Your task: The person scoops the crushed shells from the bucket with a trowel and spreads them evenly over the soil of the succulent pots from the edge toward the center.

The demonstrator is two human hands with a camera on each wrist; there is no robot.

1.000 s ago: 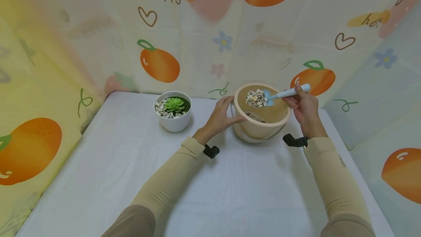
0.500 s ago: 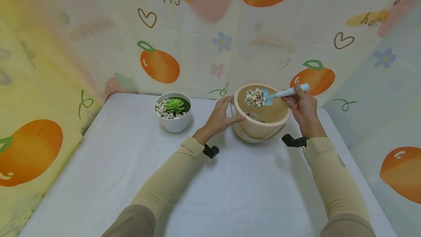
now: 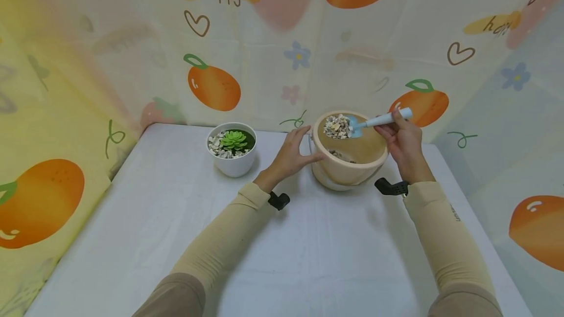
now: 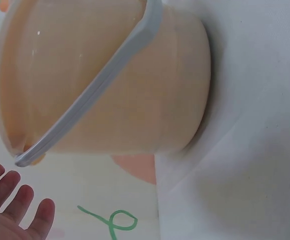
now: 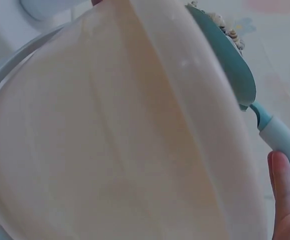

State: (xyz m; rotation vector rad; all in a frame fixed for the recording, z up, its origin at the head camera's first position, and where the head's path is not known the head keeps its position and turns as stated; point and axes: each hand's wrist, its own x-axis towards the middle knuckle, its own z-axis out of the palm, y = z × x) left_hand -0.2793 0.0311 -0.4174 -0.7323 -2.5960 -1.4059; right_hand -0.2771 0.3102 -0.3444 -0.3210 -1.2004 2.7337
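Observation:
My right hand (image 3: 406, 148) grips the pale blue handle of a small toy shovel (image 3: 382, 120), its blade heaped with small shells and pebbles (image 3: 337, 127). The loaded blade is held over the mouth of a peach plastic bucket (image 3: 348, 174), and a few more pebbles (image 3: 340, 155) show inside at the near wall. Beside the bucket's left rim is my left hand (image 3: 288, 154), thumb and fingers spread. The left wrist view shows its fingers (image 4: 44, 216) apart from the bucket's rim and its grey carrying handle (image 4: 97, 87). In the right wrist view the shovel blade (image 5: 229, 60) rises beyond the rim.
Left of the bucket stands a white pot (image 3: 235, 166) with a green succulent (image 3: 234, 140) and pale stones. A white cloth covers the table (image 3: 308, 258). A fruit-print curtain (image 3: 264, 62) hangs right behind and along both sides.
The loaded shovel has moved slightly left and up over the bucket. My left hand has eased a little left, away from the bucket's rim.

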